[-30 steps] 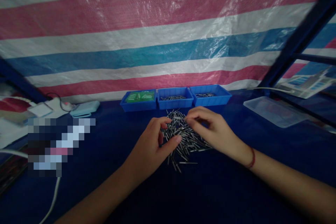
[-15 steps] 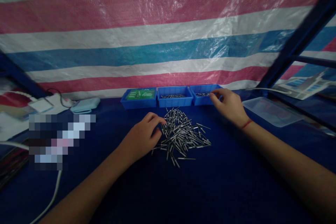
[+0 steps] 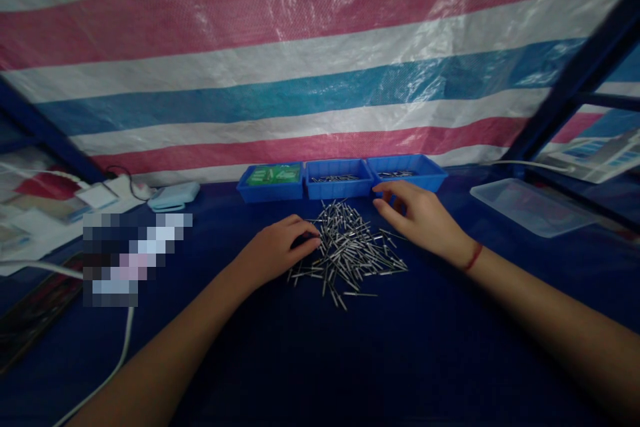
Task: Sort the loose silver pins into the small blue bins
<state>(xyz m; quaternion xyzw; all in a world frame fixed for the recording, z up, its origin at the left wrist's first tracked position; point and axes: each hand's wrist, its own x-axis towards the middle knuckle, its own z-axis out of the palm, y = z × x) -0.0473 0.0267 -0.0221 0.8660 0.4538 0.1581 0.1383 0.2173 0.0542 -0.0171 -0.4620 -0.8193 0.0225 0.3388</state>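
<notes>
A loose pile of silver blind rivets (image 3: 350, 247) lies on the dark blue tabletop, their thin stems pointing every way. My left hand (image 3: 277, 250) rests at the pile's left edge, thumb and forefinger brought together in a pinch; whatever is between the tips is too small to make out. Over the right rear of the pile hovers my right hand (image 3: 420, 217), fingers parted and nothing visible in them. Just beyond it stands the right blue bin (image 3: 430, 177), holding some rivets. The middle blue bin (image 3: 340, 189) also has rivets inside.
A left blue bin (image 3: 273, 193) contains green packets (image 3: 273, 175). To the right lies a translucent plastic lid (image 3: 533, 208). A light blue case (image 3: 174, 196), a power strip (image 3: 127, 190) and a white cable (image 3: 125, 340) are on the left. Striped sheeting hangs behind.
My right hand went from the pile to the right bin, then came back toward the pile with fingers parted. My left hand drew leftward off the pile's middle, and its fingertips closed together.
</notes>
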